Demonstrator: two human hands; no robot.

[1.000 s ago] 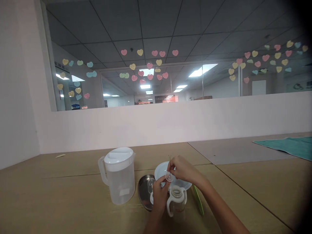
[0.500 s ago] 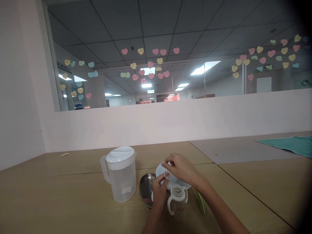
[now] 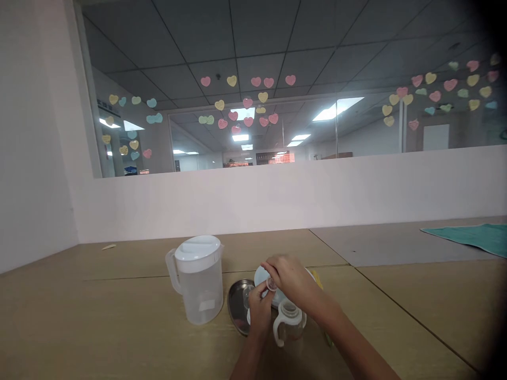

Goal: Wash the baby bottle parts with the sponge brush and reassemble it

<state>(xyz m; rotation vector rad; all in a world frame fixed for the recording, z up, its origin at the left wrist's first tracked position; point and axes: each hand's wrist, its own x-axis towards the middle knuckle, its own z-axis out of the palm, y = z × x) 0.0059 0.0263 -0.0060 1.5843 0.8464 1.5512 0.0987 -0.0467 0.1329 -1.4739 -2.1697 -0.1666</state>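
Both my hands meet low in the middle of the head view, over a white plate [image 3: 260,274]. My left hand [image 3: 259,309] pinches a small clear round piece [image 3: 271,285] from below. My right hand [image 3: 287,277] is closed over the same piece from above, fingers curled. Just below them a clear baby bottle with white handles [image 3: 289,326] stands upright on the wooden table [image 3: 119,327], without a cap. A steel dish [image 3: 237,314] lies to the left of my hands.
A translucent lidded pitcher [image 3: 197,279] stands left of the steel dish. A green strip lies right of the bottle, mostly hidden by my right arm. A teal cloth [image 3: 471,235] lies at the far right. A white partition wall [image 3: 277,195] bounds the table's back.
My right hand has lowered and closed over the small clear piece; the thin stick that showed above it a second ago is out of sight. The view has drifted slightly.
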